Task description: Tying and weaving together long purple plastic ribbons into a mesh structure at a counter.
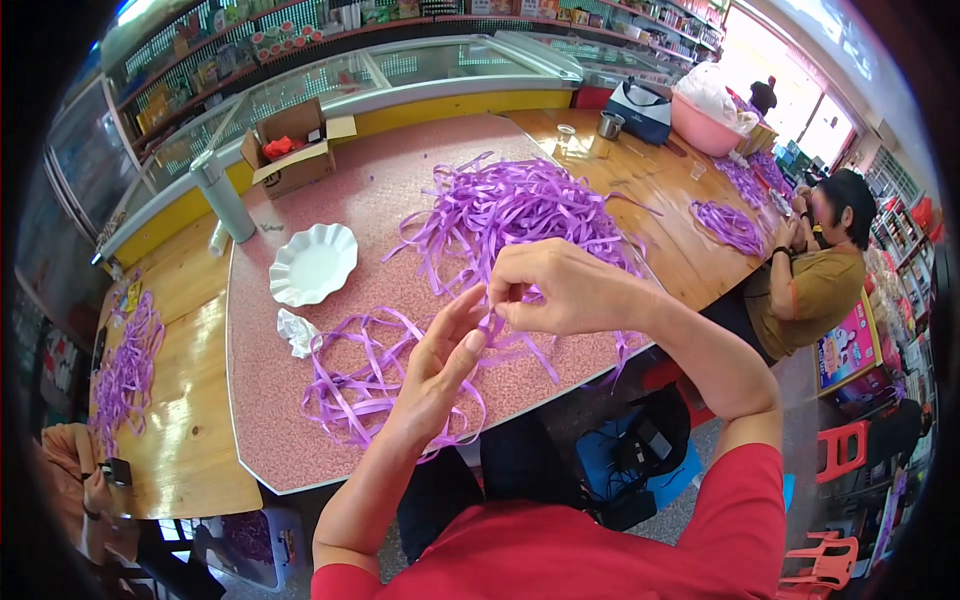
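My right hand [565,285] is bent at the wrist, its thumb and fingers pinched on a thin purple ribbon [491,325]. Close beside it my left hand [440,350] curves its fingers and thumb around the same ribbon, and the fingertips partly hide it. Beyond the hands lies a large heap of purple ribbons [530,205] on the pink speckled tabletop [400,180]. A looser tangle of purple ribbons [355,385] spreads under and left of my left hand, reaching the table's near edge.
At the left stand a white scalloped dish [313,265], crumpled tissue [297,333], a pale green flask [222,198] and an open cardboard box [290,150]. A co-worker [810,265] sits at the right by more ribbons [728,228]. Another person's hand [97,492] shows lower left.
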{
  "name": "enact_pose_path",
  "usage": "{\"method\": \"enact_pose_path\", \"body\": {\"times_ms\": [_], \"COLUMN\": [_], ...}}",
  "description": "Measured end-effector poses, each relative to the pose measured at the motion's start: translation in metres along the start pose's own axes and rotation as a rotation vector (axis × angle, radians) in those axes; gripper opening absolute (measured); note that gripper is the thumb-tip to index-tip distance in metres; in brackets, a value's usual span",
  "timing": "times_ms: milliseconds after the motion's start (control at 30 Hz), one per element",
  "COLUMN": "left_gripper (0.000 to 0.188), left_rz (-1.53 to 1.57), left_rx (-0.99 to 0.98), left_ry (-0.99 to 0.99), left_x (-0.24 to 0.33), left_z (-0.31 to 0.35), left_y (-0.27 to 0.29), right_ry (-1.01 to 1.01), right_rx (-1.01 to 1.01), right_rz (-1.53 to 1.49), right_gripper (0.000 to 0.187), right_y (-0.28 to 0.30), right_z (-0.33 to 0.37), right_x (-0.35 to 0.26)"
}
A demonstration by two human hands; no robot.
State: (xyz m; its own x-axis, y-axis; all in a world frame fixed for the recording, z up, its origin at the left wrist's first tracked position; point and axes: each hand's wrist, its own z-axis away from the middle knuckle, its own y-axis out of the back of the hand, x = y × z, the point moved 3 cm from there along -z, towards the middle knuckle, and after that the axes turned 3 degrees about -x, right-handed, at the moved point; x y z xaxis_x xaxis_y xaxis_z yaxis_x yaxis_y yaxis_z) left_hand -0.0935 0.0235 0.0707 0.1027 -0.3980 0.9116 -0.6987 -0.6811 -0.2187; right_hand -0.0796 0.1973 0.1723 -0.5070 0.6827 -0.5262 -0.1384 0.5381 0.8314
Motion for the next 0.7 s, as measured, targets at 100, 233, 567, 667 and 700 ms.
{"method": "enact_pose_path", "body": {"times_ms": [100, 233, 567, 667, 700], "left_gripper": [0.043, 0.026, 0.017, 0.018, 0.018], "left_rz": [0.125, 0.061, -0.052, -0.079, -0.07], "left_rx": [0.024, 0.056, 0.087, 0.032, -0.004], "left_ry": [0.194, 0.27, 0.155, 0.248, 0.292], "left_x": [-0.01, -0.022, -0.013, -0.012, -0.013], "left_z": [0.0, 0.003, -0.009, -0.003, 0.0], "left_y": [0.002, 0.017, 0.026, 0.035, 0.038], "right_ry": [-0.057, -0.017, -0.248, -0.301, -0.35], "right_rx": [0.048, 0.102, -0.072, -0.088, -0.048], "right_rz": [-0.141, -0.32, -1.214, -1.252, -1.179], "right_gripper": [0.016, 0.015, 0.012, 0.014, 0.015], "right_y": [-0.006, -0.016, -0.03, -0.016, -0.009], "right_z": [0.006, 0.012, 0.017, 0.013, 0.012], "right_x": [0.016, 0.048, 0.065, 0.066, 0.068]}}
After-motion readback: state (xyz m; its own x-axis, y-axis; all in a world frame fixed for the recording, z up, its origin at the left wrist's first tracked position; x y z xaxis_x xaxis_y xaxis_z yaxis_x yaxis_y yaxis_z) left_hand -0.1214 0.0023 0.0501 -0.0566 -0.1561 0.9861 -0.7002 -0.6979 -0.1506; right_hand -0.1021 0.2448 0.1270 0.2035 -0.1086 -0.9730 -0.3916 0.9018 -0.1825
